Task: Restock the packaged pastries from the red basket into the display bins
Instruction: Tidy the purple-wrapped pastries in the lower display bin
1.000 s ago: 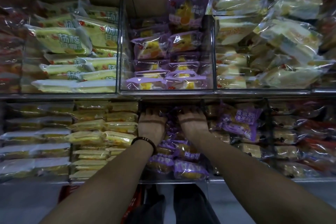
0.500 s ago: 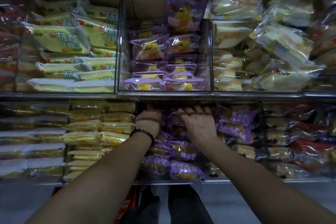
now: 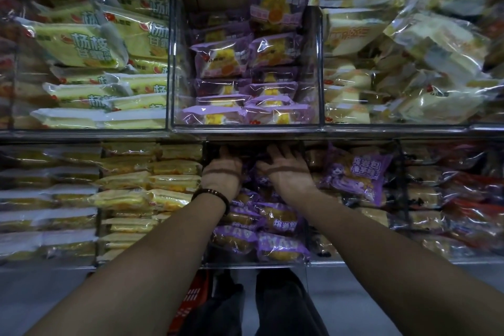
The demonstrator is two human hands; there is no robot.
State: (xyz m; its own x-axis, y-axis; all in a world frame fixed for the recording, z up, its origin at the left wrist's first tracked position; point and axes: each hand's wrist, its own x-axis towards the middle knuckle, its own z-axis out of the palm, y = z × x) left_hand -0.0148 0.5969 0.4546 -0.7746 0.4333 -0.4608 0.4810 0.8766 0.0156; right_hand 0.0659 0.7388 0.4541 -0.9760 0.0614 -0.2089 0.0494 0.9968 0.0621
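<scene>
Both my hands are pushed into the lower middle bin (image 3: 245,264), backs up, side by side but not touching. My left hand (image 3: 222,174) lies over the purple pastry packs (image 3: 272,245) at the back of the bin. Its fingers disappear into the dark under the shelf above, so I cannot tell whether they are holding anything. My right hand (image 3: 287,176) is just beside it, fingers stretched forward and a little spread, resting on the packs and gripping none that I can see. A dark bead bracelet (image 3: 212,195) sits on my left wrist.

The purple packs fill the bin in rows, down to its front edge. One more purple pack (image 3: 357,172) stands tilted in the next bin to the right. Yellow packs (image 3: 147,180) are stacked in the bin to the left. Above, the upper middle bin (image 3: 319,63) also holds purple packs, with yellow-green packs (image 3: 81,46) to its left and pale packs (image 3: 409,35) to its right.

The red basket (image 3: 192,299) shows only as a sliver low down, between my left arm and my legs.
</scene>
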